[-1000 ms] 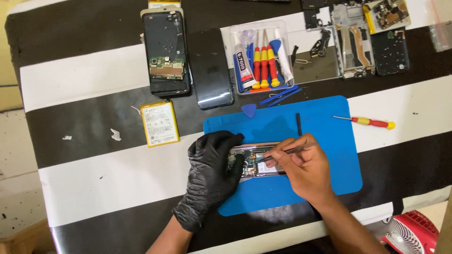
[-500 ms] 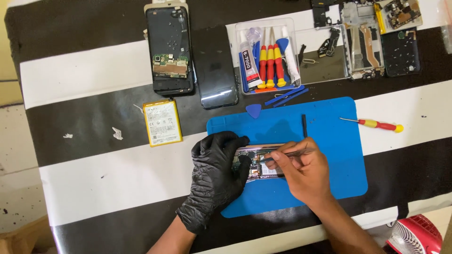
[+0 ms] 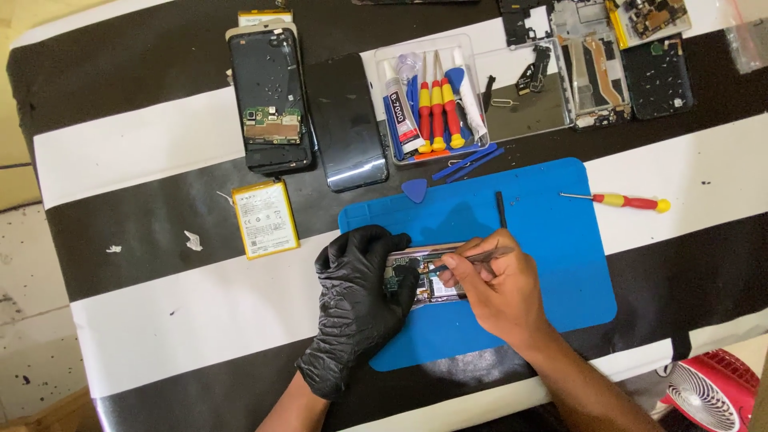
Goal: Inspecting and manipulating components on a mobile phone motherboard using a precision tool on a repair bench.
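The desk (image 3: 160,320) wore a cover of broad black and white stripes, flecked with small white scraps. Beside it on the left lay a pale, speckled floor (image 3: 24,336). A red fan (image 3: 708,392) sat at the lower right corner, under even light.

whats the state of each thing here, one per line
left hand: gloved, steadying the opened phone
right hand: bare, gripping tweezers
opened phone: back off, insides exposed
tweezers: tips inside the phone
second phone: back off, board showing
yellow battery: out, lying loose
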